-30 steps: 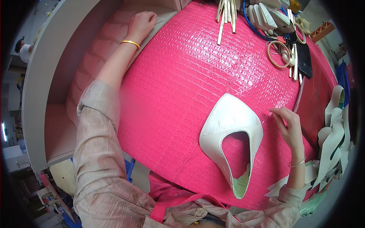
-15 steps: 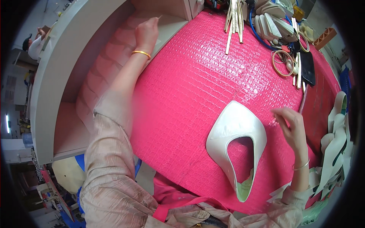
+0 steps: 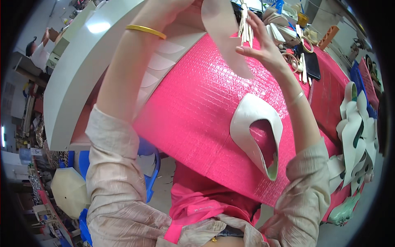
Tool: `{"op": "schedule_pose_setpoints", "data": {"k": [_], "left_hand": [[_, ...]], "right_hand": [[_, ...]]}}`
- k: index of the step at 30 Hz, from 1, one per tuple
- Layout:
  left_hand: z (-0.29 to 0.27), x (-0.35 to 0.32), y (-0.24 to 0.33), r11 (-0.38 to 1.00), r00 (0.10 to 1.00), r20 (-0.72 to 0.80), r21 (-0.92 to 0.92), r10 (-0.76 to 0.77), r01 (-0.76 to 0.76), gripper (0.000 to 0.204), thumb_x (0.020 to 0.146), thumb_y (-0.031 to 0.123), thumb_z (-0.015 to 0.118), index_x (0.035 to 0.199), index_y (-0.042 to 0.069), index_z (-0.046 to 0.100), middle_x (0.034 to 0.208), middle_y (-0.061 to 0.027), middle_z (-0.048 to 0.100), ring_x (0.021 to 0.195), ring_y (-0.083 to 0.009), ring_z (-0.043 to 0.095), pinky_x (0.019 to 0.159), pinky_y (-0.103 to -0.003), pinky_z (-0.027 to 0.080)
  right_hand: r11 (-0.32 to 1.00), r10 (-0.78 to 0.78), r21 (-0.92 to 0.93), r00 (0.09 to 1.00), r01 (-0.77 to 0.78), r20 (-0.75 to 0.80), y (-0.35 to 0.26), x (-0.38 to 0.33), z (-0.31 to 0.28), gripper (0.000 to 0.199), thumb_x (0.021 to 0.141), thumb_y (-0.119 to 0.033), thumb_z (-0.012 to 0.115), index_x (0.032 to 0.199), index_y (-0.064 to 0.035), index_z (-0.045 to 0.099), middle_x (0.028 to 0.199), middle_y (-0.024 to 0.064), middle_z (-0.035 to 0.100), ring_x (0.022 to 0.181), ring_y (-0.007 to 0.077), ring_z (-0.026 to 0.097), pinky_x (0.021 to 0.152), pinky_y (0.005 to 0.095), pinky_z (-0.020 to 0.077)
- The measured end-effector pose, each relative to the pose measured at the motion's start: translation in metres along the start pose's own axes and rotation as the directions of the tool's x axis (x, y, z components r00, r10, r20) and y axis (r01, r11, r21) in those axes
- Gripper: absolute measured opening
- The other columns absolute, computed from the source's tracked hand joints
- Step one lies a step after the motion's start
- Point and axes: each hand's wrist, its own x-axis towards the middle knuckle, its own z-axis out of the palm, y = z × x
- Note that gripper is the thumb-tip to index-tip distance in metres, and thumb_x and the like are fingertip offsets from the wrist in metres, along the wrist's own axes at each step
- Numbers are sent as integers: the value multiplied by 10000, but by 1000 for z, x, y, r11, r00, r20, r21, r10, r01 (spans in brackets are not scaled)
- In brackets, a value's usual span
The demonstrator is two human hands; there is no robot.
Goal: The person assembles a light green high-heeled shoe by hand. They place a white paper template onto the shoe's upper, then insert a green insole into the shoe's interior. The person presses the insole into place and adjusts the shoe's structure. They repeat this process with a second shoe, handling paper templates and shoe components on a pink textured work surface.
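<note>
At the upper edge my left hand, with a gold bangle at the wrist, closes on a pale, translucent insole-shaped piece held up above the table; its fingertips are cut off by the frame. My right hand is raised beside the piece's right edge, thumb and fingers spread, with nothing in its grasp. Below them a white pointed shoe upper lies on the pink textured table cover, its toe pointing away from me and its pale green lining showing at the near end.
Left of the table, a curved white shelf unit holds more pale insole pieces. Gold strips, tape rings and a black flat item lie at the far right. White cut pieces hang along the right edge. A blue stool stands below.
My left hand has come up from the shelf to the right, bringing the insole-shaped piece over the table. My right hand has moved up and away from beside the shoe upper, its fingers spreading.
</note>
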Motion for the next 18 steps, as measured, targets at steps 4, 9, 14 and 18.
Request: {"op": "schedule_pose_setpoints", "data": {"k": [4,9,14,18], "left_hand": [[7,-35,48,998,998,60,61,23,-27,169,832,139,577,898,-11,619,768,-49,631,660,-125,607,607,-240,500],[56,-51,63,987,952,283,-71,-117,142,169,842,120,555,938,-8,610,816,-60,637,670,-136,613,630,-244,507],[126,-73,40,911,958,287,-392,-9,126,279,895,239,509,968,-15,598,846,-70,638,720,-128,602,653,-245,494],[198,-137,-32,894,914,373,340,157,-292,394,780,393,562,840,8,622,758,-168,616,786,-305,595,721,-402,460]], "right_hand": [[734,97,600,924,-318,371,-32,-18,-2,667,734,-179,706,1274,-23,346,1047,79,559,947,144,538,851,272,417],[468,173,815,940,-342,295,-94,-98,-23,420,774,-36,632,1155,-19,455,952,71,613,829,130,596,749,256,479],[318,395,939,918,-131,-6,-130,-183,-58,395,821,-43,530,1197,7,424,1063,111,567,956,191,570,853,314,452],[464,566,885,776,-21,-278,-145,-252,-115,313,851,-100,509,1147,-2,480,1084,109,571,996,176,549,861,302,441]]}}
